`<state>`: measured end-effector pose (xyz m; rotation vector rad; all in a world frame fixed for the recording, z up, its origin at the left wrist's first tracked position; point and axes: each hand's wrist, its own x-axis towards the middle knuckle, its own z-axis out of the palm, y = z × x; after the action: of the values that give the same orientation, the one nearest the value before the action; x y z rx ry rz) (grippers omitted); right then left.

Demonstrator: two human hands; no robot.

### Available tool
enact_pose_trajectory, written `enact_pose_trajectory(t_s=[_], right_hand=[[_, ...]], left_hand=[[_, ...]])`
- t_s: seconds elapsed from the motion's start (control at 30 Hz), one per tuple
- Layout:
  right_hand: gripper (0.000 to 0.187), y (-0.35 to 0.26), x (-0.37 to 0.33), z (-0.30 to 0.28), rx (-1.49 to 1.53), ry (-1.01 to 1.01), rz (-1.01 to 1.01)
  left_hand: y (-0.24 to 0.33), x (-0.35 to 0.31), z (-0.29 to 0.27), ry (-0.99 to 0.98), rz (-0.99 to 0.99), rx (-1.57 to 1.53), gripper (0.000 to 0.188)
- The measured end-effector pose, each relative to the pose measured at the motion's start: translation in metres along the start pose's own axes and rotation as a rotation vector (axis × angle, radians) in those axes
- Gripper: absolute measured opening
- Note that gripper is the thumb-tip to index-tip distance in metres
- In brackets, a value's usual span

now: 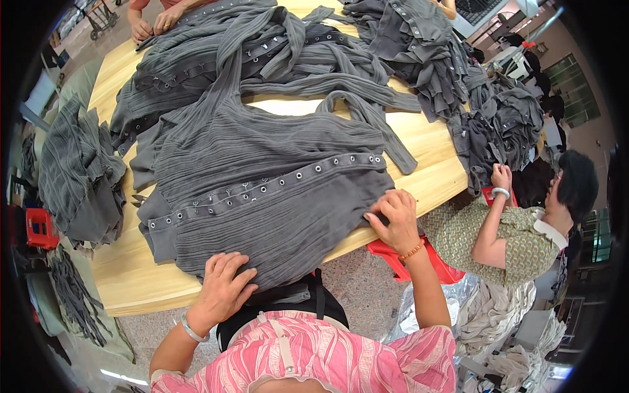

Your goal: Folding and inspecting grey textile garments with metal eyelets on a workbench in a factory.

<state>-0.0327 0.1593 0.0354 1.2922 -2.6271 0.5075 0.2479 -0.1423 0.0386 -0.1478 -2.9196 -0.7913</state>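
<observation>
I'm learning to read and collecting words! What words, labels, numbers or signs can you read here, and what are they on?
None that I can read.
Grey ribbed garment under the hands: no lettering shows.
Pink shirt: just a pattern.
Red plastic thing at left: too small and blurred to tell.
Dark panel at far right: too blurred too.

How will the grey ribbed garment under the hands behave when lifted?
The grey ribbed garment should probably hang floppy: its sleeve lies in a loose bend. The row of metal fasteners may add weight. Being ribbed, it might stretch.

Wooden table (137,288) — grey garments (259,141) atop
</observation>
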Motion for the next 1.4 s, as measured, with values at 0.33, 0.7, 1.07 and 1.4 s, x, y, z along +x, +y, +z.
enact_pose_trajectory(t_s=[0.33,0.7,1.07,1.4], right_hand=[[0.015,0.005,0.023,-0.048,-0.009,-0.145,0.222],[0.02,0.024,0.051,-0.005,-0.009,-0.055,-0.051],[0.028,0.034,0.044,0.008,-0.01,0.038,0.507],[0.018,0.072,0.08,0.043,0.586,0.245,0.577]], left_hand=[[-0.034,0.008,-0.042,0.192,-0.119,0.047,0.032],[-0.113,-0.028,-0.057,0.273,-0.49,0.324,0.036],[-0.12,-0.025,-0.065,0.29,-0.51,0.186,0.017],[-0.123,-0.021,-0.067,0.295,-0.55,0.069,0.014]])
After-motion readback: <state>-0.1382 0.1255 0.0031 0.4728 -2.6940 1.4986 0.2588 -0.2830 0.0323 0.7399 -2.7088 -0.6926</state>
